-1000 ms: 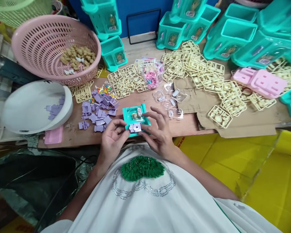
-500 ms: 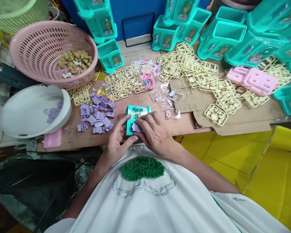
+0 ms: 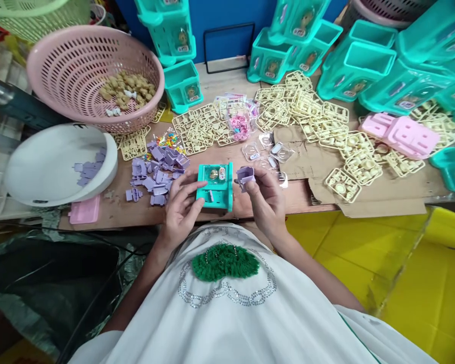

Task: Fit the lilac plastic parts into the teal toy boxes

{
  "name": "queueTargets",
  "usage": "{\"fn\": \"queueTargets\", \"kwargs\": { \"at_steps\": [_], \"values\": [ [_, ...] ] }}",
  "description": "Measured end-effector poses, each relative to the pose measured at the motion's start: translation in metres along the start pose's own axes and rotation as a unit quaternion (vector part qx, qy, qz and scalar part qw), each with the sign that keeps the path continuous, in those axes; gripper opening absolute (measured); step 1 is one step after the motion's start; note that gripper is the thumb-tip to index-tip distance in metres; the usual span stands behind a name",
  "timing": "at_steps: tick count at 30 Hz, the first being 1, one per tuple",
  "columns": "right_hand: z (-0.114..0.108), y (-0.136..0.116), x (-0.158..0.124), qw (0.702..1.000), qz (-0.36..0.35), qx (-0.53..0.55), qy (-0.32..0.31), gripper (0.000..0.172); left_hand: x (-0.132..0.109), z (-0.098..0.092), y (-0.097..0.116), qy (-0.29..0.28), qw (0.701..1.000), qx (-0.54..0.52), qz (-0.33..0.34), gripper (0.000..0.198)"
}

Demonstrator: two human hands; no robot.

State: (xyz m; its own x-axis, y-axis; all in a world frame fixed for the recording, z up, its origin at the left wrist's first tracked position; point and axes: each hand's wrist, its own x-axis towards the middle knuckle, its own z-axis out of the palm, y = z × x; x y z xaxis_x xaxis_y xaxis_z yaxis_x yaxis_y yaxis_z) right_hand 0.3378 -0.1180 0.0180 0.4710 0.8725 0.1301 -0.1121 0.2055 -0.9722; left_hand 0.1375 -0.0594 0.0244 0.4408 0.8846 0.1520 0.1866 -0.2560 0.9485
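Note:
My left hand (image 3: 182,208) grips a small teal toy box (image 3: 216,186) by its left side, just above the table's front edge. The box shows a round clear window and a small sticker on top. My right hand (image 3: 266,199) is to the right of the box, pinching a small purple plastic piece (image 3: 245,175) between thumb and fingers, apart from the box. A heap of similar purple pieces (image 3: 157,169) lies on the wooden table (image 3: 109,212) just left of my left hand.
A pink basket (image 3: 60,65) with tan figures and a white bowl (image 3: 41,172) with purple pieces stand at left. Cream sprue frames (image 3: 307,108), clear blisters (image 3: 267,149), a pink part (image 3: 400,132) and many teal boxes (image 3: 364,63) fill the back and right. Yellow sheeting (image 3: 420,283) lies lower right.
Both hands were pressing a purple piece against the teal box; now my right hand has drawn away to the right with a purple piece, and the left holds the box alone.

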Motion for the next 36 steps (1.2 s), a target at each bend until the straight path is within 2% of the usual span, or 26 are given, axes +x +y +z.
{"fn": "queueTargets", "kwargs": {
  "at_steps": [3, 5, 9, 12, 17, 22, 27, 31, 36],
  "values": [
    [-0.001, -0.001, -0.008, 0.998, -0.037, -0.042, -0.036, 0.025, 0.018, -0.013, 0.012, -0.069, 0.988, 0.116, 0.075, 0.022],
    [-0.001, -0.003, -0.012, 0.990, -0.082, -0.096, -0.065, 0.025, 0.028, -0.018, 0.017, -0.097, 0.977, 0.156, 0.107, 0.016],
    [0.001, -0.004, -0.015, 0.969, -0.153, -0.175, -0.078, 0.027, 0.035, -0.015, 0.021, -0.074, 0.976, 0.173, 0.107, 0.005],
    [0.001, -0.004, -0.015, 0.960, -0.177, -0.199, -0.080, 0.028, 0.029, -0.009, 0.021, -0.046, 0.981, 0.168, 0.088, 0.009],
    [-0.001, -0.008, -0.015, 0.958, -0.179, -0.208, -0.089, 0.032, 0.024, -0.004, 0.022, -0.023, 0.988, 0.144, 0.057, 0.007],
    [-0.002, -0.010, -0.014, 0.954, -0.186, -0.209, -0.108, 0.039, 0.026, -0.006, 0.021, -0.033, 0.988, 0.142, 0.060, 0.005],
    [-0.006, -0.005, -0.017, 0.971, -0.131, -0.175, -0.098, 0.040, 0.025, -0.012, 0.017, -0.058, 0.995, 0.074, 0.022, 0.008],
    [-0.005, -0.005, -0.018, 0.972, -0.120, -0.181, -0.094, 0.038, 0.027, -0.015, 0.013, -0.074, 0.991, 0.096, 0.059, 0.008],
    [-0.001, -0.010, -0.016, 0.960, -0.141, -0.224, -0.091, 0.035, 0.033, -0.016, 0.011, -0.091, 0.984, 0.115, 0.098, 0.012]
  ]
}}
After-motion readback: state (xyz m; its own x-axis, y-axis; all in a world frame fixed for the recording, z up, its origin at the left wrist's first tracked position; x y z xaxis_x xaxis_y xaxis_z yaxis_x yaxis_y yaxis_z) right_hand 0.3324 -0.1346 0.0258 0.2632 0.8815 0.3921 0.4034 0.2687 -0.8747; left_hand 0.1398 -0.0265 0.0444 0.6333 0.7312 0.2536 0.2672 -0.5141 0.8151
